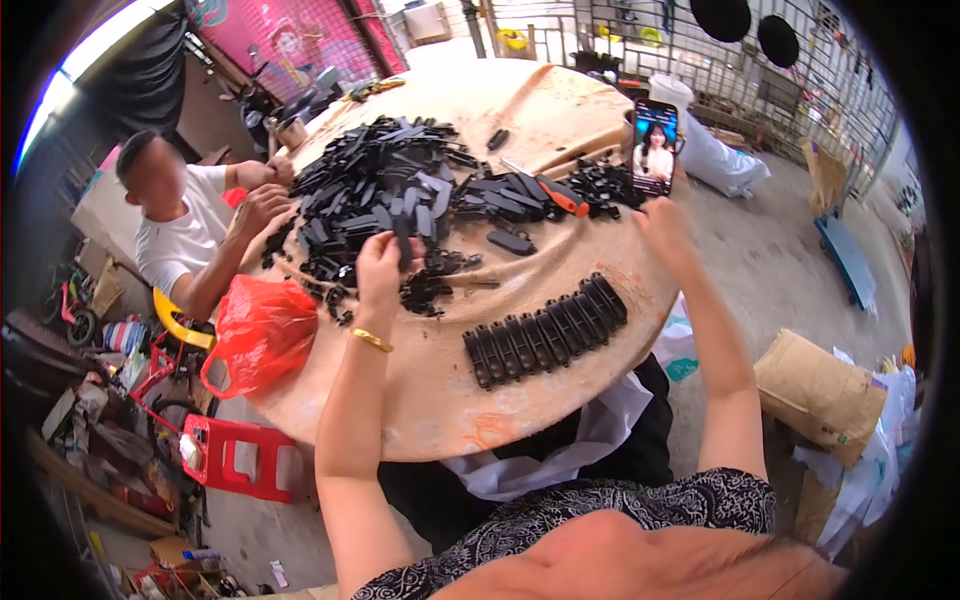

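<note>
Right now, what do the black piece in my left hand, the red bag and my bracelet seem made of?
The black piece in your left hand: probably plastic, given its smooth, dark, even surface. The red bag: thin plastic film, glossy and crinkled. The bracelet: likely metal, gold-coloured and shiny; I can't tell whether it's gold.

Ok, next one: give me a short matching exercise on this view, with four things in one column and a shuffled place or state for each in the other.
Column one
1. Left hand
2. Right hand
3. Red plastic bag
4. Row of black plastic parts

Column two
A. Close to the lower end of the upright smartphone
B. Lined up side by side on the near part of the round table
C. Holding a flat black piece
D. At the table's left edge

Right pairs: 1-C, 2-A, 3-D, 4-B
</note>
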The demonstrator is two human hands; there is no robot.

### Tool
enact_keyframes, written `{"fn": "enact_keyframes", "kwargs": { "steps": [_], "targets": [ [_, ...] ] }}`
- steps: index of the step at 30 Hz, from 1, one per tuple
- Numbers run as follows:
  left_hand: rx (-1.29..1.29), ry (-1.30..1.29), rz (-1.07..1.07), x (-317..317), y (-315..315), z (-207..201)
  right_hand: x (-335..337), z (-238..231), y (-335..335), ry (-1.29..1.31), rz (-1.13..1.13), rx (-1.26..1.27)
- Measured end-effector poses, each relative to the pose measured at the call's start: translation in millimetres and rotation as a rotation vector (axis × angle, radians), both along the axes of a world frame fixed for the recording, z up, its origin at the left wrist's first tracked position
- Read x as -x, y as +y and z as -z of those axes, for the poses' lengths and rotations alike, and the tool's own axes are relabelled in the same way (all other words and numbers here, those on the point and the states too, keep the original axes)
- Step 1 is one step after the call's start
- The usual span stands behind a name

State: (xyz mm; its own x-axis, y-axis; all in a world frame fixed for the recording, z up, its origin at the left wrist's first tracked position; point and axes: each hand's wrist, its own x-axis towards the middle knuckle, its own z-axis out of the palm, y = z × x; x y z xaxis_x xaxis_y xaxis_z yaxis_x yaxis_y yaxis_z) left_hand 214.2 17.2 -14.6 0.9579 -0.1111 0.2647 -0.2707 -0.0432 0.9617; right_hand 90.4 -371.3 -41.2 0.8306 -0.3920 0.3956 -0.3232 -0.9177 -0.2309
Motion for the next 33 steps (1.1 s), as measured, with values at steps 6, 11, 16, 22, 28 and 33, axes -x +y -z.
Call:
{"fn": "enact_keyframes", "kwargs": {
  "steps": [6,11,16,22,28,33],
  "targets": [
    [0.609,0.645,0.345,11.7,-4.4,-5.0,0.5,-3.2,10.0,-0.136,-0.003,-0.13],
    [0.59,0.603,0.529,26.4,-15.0,-10.3,7.4,-33.5,61.1,-0.426,-0.479,-0.494],
    [0.511,0.58,0.673,45.9,-27.1,-5.2,10.5,-71.4,147.9,-0.412,-0.752,-0.568],
    [0.553,0.531,0.795,75.0,-42.9,-11.6,1.7,-75.1,178.3,-0.522,-0.83,-0.262],
    [0.467,0.44,0.784,80.2,-42.1,-13.2,6.1,-69.3,185.5,-0.456,-0.774,-0.039],
    [0.447,0.39,0.67,82.0,-42.4,-12.2,5.5,-74.4,186.7,-0.423,-0.914,-0.038]
  ]
}}
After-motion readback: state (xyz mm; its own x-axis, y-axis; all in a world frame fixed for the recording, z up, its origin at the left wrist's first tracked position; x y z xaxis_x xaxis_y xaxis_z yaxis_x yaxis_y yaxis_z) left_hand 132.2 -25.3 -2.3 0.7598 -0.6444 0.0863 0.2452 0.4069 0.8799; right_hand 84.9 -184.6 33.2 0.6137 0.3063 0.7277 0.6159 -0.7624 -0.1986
